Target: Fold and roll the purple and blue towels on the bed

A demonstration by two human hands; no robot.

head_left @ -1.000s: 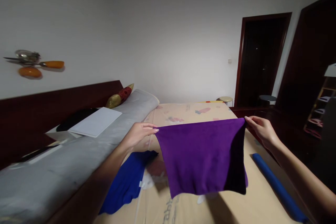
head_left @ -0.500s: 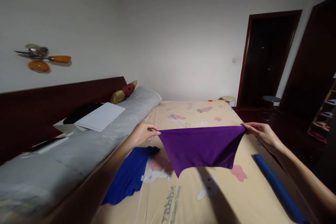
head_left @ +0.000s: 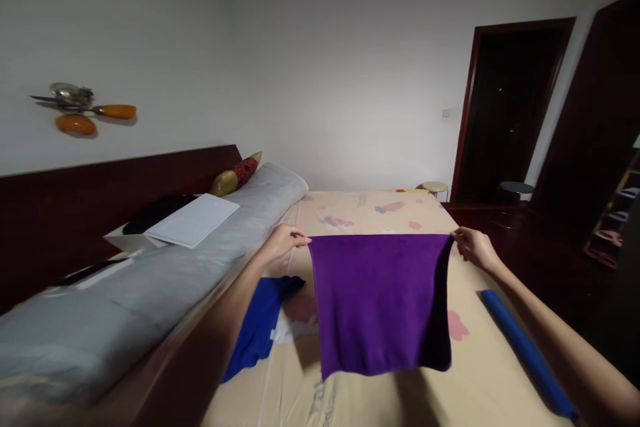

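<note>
Swung back down from its billow, the purple cloth (head_left: 383,300) hangs flat between my hands, top edge level, left hand (head_left: 285,243) and right hand (head_left: 473,248) each pinching a corner above the bed (head_left: 480,387).

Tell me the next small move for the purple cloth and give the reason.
Probably lower it flat onto the bed. The left hand and right hand each pinch a top corner, so the purple cloth hangs spread and smooth in the air above the open sheet.
</note>
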